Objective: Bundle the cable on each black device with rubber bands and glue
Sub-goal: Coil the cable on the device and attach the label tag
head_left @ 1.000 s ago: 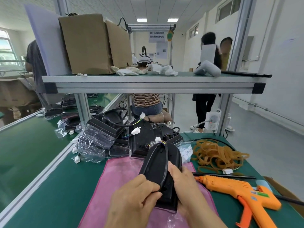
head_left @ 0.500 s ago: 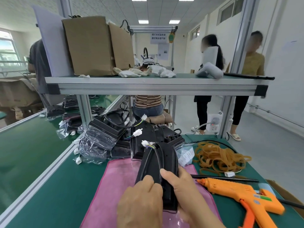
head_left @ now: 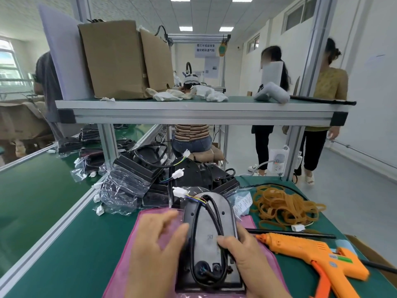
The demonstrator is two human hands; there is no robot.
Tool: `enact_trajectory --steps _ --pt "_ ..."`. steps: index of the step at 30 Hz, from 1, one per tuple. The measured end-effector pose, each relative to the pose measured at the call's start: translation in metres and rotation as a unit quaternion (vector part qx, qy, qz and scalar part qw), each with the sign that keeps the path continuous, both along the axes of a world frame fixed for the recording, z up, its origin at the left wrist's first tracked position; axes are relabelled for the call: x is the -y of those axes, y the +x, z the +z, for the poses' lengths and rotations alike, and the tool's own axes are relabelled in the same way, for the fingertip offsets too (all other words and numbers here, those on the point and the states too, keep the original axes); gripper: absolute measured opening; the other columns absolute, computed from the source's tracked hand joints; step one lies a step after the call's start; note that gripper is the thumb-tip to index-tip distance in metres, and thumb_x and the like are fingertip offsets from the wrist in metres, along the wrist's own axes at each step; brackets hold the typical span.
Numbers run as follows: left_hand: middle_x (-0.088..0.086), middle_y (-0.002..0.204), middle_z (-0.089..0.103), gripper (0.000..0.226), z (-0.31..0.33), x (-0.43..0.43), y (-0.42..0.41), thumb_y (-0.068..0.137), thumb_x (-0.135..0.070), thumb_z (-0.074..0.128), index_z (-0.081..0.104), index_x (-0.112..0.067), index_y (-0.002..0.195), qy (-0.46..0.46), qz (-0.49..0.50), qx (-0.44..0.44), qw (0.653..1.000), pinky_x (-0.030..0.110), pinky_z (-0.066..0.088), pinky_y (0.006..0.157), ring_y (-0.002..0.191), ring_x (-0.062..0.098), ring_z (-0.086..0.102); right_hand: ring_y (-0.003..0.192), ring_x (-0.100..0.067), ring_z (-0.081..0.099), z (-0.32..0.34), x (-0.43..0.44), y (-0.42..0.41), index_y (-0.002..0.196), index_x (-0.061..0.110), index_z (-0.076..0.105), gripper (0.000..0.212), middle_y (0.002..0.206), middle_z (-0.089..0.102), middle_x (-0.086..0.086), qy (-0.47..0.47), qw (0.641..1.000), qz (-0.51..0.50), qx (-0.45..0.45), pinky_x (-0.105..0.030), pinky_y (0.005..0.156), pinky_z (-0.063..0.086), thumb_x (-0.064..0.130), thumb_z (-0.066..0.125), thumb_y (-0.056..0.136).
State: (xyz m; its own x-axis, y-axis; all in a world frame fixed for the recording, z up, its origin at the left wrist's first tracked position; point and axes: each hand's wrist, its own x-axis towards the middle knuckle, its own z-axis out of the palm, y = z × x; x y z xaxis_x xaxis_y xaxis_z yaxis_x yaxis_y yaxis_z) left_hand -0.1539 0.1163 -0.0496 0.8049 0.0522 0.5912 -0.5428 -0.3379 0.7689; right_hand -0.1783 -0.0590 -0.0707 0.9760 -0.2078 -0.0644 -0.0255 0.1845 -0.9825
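1. Head view: a black device (head_left: 209, 239) lies flat on a pink mat (head_left: 133, 265) at the lower centre of the frame, on the green table (head_left: 64, 211).
2. Its cable (head_left: 216, 218) lies in a long loop on top of the housing, with the white connector (head_left: 177, 192) sticking out past the far end.
3. The right hand (head_left: 247, 261) grips the device's right edge, its thumb pressing the cable down onto the housing.
4. The left hand (head_left: 159, 244) is blurred, its fingers loosely spread beside the device's left edge; I cannot tell whether it touches.
5. Right of the mat lie a heap of tan rubber bands (head_left: 283, 206) and, nearer, an orange glue gun (head_left: 311, 254).
6. Behind the mat, clear plastic bags (head_left: 126, 181) hold more black devices, stacked in a loose pile with wires and white plugs showing.
7. At the upper left, an open cardboard box (head_left: 116, 59) stands on the shelf (head_left: 193, 108); something dark pokes above its rim, and the rest of its contents are hidden.
8. White cloths (head_left: 171, 95) lie on the shelf beside that box.
9. At the lower right edge the corner of a second cardboard box (head_left: 365, 246) shows; its contents are out of sight.
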Motion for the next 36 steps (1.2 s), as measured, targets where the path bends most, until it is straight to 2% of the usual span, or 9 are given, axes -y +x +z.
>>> enact_trajectory --steps 4,8,13,21,24,28,30,33,36 --pt "-0.012 0.127 0.053 0.071 0.003 -0.001 0.017 0.077 -0.037 0.08 0.046 -0.028 0.138 0.016 -0.011 -0.184 0.983 0.03 0.041 0.102 0.119 0.006 0.051 0.097 -0.026 0.071 -0.005 0.001 -0.003 0.101 0.015 0.072 0.059 0.096 0.077 -0.005 -0.039 0.999 0.025 -0.011 -0.044 0.089 0.056 0.04 0.073 0.048" --pt "-0.009 0.111 0.068 0.046 0.006 0.001 0.02 0.076 -0.019 0.082 0.062 -0.027 0.117 -0.074 -0.072 -0.191 0.976 0.004 0.043 0.075 0.102 -0.007 0.061 0.092 -0.019 0.073 -0.008 -0.001 -0.008 0.103 0.014 0.071 0.045 0.096 0.077 -0.003 -0.043 0.997 0.059 -0.004 -0.025 0.071 0.055 0.032 0.07 0.062" --pt "0.001 0.087 0.075 0.027 0.016 -0.006 0.019 0.072 -0.014 0.085 0.071 -0.018 0.095 -0.144 -0.104 -0.168 0.97 0.023 0.05 0.078 0.083 0.012 0.068 0.093 -0.009 0.072 -0.005 -0.004 -0.013 0.108 0.023 0.069 0.045 0.098 0.076 0.007 -0.093 0.993 0.076 0.007 -0.017 0.073 0.053 0.033 0.072 0.065" --pt "0.003 0.073 0.068 0.013 0.032 -0.011 0.027 0.076 -0.002 0.077 0.073 -0.013 0.082 -0.126 -0.193 -0.155 0.96 0.014 0.051 0.066 0.068 0.008 0.062 0.095 -0.007 0.071 -0.001 -0.012 -0.019 0.108 0.03 0.069 0.04 0.1 0.076 0.009 -0.148 0.979 0.136 0.037 -0.019 0.08 0.054 0.034 0.075 0.069" --pt "-0.004 0.071 0.069 0.013 0.033 -0.01 0.035 0.078 -0.002 0.076 0.073 -0.014 0.08 -0.107 -0.212 -0.172 0.956 0.012 0.049 0.066 0.067 0.006 0.063 0.094 0.001 0.069 0.002 -0.013 -0.019 0.11 0.038 0.065 0.038 0.101 0.075 0.014 -0.201 0.967 0.144 0.057 -0.011 0.082 0.05 0.038 0.074 0.074" --pt "0.009 0.079 0.074 0.007 0.018 -0.008 0.045 0.081 -0.006 0.075 0.072 -0.011 0.085 -0.135 -0.184 -0.25 0.941 0.025 0.05 0.072 0.072 0.016 0.066 0.108 -0.017 0.067 -0.006 -0.018 -0.012 0.114 0.022 0.07 0.042 0.108 0.074 0.0 -0.134 0.98 0.148 0.019 -0.029 0.096 0.052 0.035 0.067 0.075" --pt "0.002 0.089 0.076 0.011 0.003 -0.007 0.046 0.086 -0.012 0.072 0.072 -0.016 0.096 -0.124 -0.162 -0.281 0.938 0.024 0.05 0.078 0.081 0.012 0.068 0.111 -0.019 0.067 -0.011 -0.018 -0.011 0.109 0.019 0.073 0.041 0.11 0.074 -0.003 -0.077 0.987 0.14 -0.008 -0.036 0.1 0.051 0.035 0.068 0.072" --pt "-0.009 0.104 0.073 0.018 -0.02 -0.003 0.041 0.09 -0.021 0.069 0.067 -0.024 0.107 -0.077 -0.132 -0.308 0.939 0.025 0.048 0.094 0.102 0.005 0.067 0.109 -0.01 0.067 -0.023 -0.018 -0.009 0.099 0.027 0.078 0.034 0.107 0.075 0.004 -0.069 0.991 0.111 -0.038 -0.031 0.102 0.048 0.039 0.068 0.069" --pt "-0.01 0.103 0.071 0.018 -0.039 0.002 0.036 0.088 -0.018 0.072 0.067 -0.025 0.103 -0.001 -0.11 -0.3 0.948 0.015 0.045 0.087 0.102 0.003 0.063 0.106 -0.004 0.067 -0.031 -0.02 -0.008 0.095 0.021 0.078 0.019 0.104 0.076 0.007 -0.09 0.983 0.129 -0.093 -0.017 0.093 0.047 0.03 0.067 0.083"
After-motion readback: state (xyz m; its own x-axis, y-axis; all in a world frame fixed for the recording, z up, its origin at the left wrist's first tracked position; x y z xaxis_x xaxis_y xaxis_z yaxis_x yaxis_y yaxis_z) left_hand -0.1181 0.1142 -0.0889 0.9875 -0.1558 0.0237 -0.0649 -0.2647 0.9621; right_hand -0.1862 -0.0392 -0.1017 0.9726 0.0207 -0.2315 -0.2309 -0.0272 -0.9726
